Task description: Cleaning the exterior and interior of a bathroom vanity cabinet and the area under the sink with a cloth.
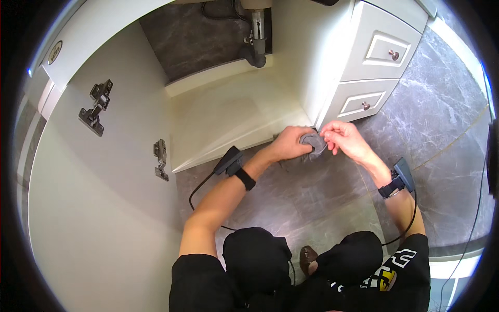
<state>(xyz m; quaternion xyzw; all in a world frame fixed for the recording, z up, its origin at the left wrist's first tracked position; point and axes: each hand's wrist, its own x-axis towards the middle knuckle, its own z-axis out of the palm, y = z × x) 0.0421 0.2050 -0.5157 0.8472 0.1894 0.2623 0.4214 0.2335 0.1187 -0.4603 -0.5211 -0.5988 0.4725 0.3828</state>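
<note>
A bunched grey cloth (314, 142) is held in my left hand (289, 143), over the floor by the front edge of an open white cabinet (249, 105). Beside it, my right hand (344, 139) has its thumb and forefinger brought together at the cloth's right edge. Whether those fingertips pinch a bit of the cloth or something thin is too small to tell. Part of the cloth is hidden behind my left fingers.
On the left stands the swung-out cabinet door (105, 210) with metal hinges (95, 107). A drain pipe (258, 43) comes down at the cabinet's back. White drawers (368, 97) with round knobs adjoin on the right. Cables run from devices strapped to both forearms.
</note>
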